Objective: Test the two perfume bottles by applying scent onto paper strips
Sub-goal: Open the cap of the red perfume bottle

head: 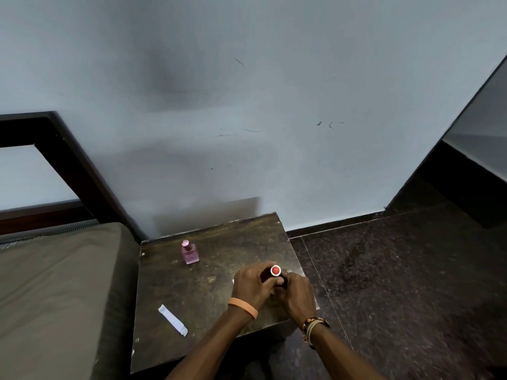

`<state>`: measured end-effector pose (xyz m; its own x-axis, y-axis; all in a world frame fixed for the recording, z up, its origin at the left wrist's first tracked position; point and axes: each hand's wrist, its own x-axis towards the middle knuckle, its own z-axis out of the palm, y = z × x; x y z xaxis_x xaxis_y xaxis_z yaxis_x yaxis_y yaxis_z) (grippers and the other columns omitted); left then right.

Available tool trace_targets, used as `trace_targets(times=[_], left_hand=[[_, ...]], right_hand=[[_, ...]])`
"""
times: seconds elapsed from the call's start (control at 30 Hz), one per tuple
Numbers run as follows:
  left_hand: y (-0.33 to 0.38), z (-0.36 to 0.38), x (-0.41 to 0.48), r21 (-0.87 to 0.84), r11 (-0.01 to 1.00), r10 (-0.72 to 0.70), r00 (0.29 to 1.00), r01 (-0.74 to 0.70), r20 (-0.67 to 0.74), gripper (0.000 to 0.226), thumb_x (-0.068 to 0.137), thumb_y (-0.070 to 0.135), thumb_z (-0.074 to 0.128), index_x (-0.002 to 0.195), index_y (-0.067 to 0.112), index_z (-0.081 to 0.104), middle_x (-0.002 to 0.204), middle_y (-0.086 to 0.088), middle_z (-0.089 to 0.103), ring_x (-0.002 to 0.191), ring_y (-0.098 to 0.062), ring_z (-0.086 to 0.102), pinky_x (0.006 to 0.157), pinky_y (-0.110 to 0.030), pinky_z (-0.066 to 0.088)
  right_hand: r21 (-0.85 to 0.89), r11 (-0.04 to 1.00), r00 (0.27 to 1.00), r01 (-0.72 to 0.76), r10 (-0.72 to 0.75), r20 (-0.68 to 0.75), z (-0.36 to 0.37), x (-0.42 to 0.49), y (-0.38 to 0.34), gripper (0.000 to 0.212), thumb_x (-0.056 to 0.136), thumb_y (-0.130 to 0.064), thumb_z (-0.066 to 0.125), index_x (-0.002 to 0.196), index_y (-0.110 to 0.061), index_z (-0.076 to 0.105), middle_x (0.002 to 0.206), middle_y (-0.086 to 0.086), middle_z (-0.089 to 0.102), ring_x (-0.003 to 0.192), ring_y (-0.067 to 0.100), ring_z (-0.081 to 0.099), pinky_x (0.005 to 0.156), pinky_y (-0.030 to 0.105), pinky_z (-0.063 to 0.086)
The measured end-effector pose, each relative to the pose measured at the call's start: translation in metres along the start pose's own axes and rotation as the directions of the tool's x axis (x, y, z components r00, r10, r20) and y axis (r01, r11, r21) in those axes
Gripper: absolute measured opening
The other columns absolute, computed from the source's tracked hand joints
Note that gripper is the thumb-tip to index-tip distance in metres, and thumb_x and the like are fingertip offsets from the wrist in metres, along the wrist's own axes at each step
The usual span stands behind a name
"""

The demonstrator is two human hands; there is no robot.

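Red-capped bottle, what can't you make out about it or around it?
Head view only:
- Red-capped bottle: the body and label are hidden by the left hand and right hand gripping it; only the cap top shows.
- White scrap beside the left hand: mostly covered by that hand, so I cannot tell if it is paper.
- Pink bottle: the label is too small to read.

I had one wide-angle view, from a camera worn on the person's head, facing forward and down. It looked onto the dark table (208,292), near enough that both forearms showed at the bottom edge. The left hand (252,287) and right hand (299,296) gripped the red-capped bottle (275,270) low, just right of centre; the wall (274,160) filled the upper half.
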<state>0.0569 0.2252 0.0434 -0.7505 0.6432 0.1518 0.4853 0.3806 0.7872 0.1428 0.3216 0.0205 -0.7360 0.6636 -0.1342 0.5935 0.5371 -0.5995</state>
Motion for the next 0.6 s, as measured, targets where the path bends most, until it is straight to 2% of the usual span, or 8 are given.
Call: trace_targets(times=[0.07, 0.17, 0.27, 0.33, 0.4, 0.47, 0.53, 0.6], left_hand=[[0.002, -0.003, -0.002, -0.038, 0.999, -0.007, 1.0, 0.006, -0.026, 0.031, 0.073, 0.021, 0.078, 0.104, 0.02, 0.071, 0.099, 0.004, 0.072, 0.09, -0.003, 0.062, 0.08, -0.003, 0.041], [0.008, -0.015, -0.006, -0.126, 0.992, -0.02, 0.995, 0.007, -0.1, 0.033, 0.073, 0.02, 0.078, 0.105, 0.021, 0.071, 0.101, 0.005, 0.072, 0.091, -0.001, 0.063, 0.083, -0.018, 0.053], [0.009, -0.03, -0.009, -0.19, 0.982, -0.047, 0.988, 0.018, -0.147, 0.033, 0.073, 0.02, 0.078, 0.105, 0.023, 0.07, 0.102, 0.008, 0.07, 0.094, 0.0, 0.063, 0.084, -0.02, 0.053], [0.006, -0.043, -0.012, -0.195, 0.981, -0.039, 0.984, 0.005, -0.173, 0.032, 0.072, 0.021, 0.079, 0.103, 0.024, 0.07, 0.1, 0.01, 0.068, 0.092, -0.001, 0.062, 0.081, -0.019, 0.053], [0.0, -0.055, -0.016, -0.188, 0.982, -0.032, 0.978, -0.008, -0.206, 0.031, 0.071, 0.022, 0.079, 0.1, 0.025, 0.07, 0.097, 0.009, 0.065, 0.089, -0.002, 0.061, 0.077, -0.018, 0.053], [-0.01, -0.071, -0.022, -0.19, 0.982, -0.051, 0.971, 0.007, -0.231, 0.032, 0.071, 0.02, 0.08, 0.1, 0.024, 0.07, 0.094, 0.008, 0.062, 0.086, -0.003, 0.061, 0.074, -0.016, 0.052], [-0.024, -0.086, -0.027, -0.185, 0.982, -0.076, 0.963, 0.028, -0.258, 0.034, 0.07, 0.015, 0.081, 0.101, 0.021, 0.07, 0.093, 0.005, 0.064, 0.083, -0.003, 0.062, 0.073, -0.013, 0.051], [-0.04, -0.102, -0.033, -0.18, 0.982, -0.104, 0.95, 0.051, -0.295, 0.038, 0.068, 0.012, 0.082, 0.103, 0.018, 0.069, 0.092, 0.005, 0.064, 0.081, -0.003, 0.063, 0.07, -0.012, 0.051]], right_hand=[[0.066, 0.998, 0.999, -0.001, -0.001, 0.035, -0.003, 0.003, 0.001, 0.025, 0.076, -0.022, 0.076, 0.1, -0.024, 0.069, 0.091, -0.004, 0.073, 0.085, 0.011, 0.067, 0.072, 0.022, 0.052], [0.093, 0.996, 0.996, 0.003, -0.011, 0.086, -0.005, 0.005, -0.001, 0.047, 0.071, -0.018, 0.08, 0.115, -0.025, 0.064, 0.103, -0.008, 0.07, 0.092, 0.003, 0.064, 0.075, 0.01, 0.045], [0.048, 0.998, 0.992, 0.036, -0.041, 0.116, -0.006, 0.002, -0.01, 0.068, 0.069, -0.026, 0.084, 0.131, -0.022, 0.056, 0.116, -0.002, 0.068, 0.107, 0.015, 0.064, 0.088, 0.024, 0.05], [0.011, 0.999, 0.998, 0.036, -0.037, 0.049, -0.012, -0.004, -0.025, 0.078, 0.071, -0.026, 0.083, 0.14, -0.015, 0.049, 0.13, 0.007, 0.06, 0.121, 0.024, 0.055, 0.098, 0.034, 0.045], [0.0, 0.994, 0.979, 0.112, -0.111, -0.17, -0.021, -0.012, -0.039, 0.071, 0.071, -0.017, 0.079, 0.137, -0.013, 0.052, 0.133, 0.009, 0.057, 0.12, 0.026, 0.049, 0.098, 0.036, 0.043], [-0.029, 0.953, 0.895, 0.3, -0.292, -0.337, -0.025, -0.023, -0.058, 0.065, 0.067, -0.004, 0.076, 0.129, -0.015, 0.06, 0.122, 0.006, 0.06, 0.109, 0.019, 0.049, 0.091, 0.03, 0.042], [0.008, 0.903, 0.865, 0.429, -0.408, -0.291, -0.021, -0.034, -0.086, 0.058, 0.071, 0.001, 0.071, 0.125, -0.016, 0.063, 0.112, 0.003, 0.06, 0.1, 0.007, 0.049, 0.088, 0.025, 0.044], [0.146, 0.895, 0.906, 0.422, -0.409, -0.113, -0.009, -0.043, -0.121, 0.044, 0.083, -0.004, 0.064, 0.124, -0.02, 0.063, 0.106, -0.003, 0.06, 0.093, 0.003, 0.052, 0.084, 0.023, 0.049]])
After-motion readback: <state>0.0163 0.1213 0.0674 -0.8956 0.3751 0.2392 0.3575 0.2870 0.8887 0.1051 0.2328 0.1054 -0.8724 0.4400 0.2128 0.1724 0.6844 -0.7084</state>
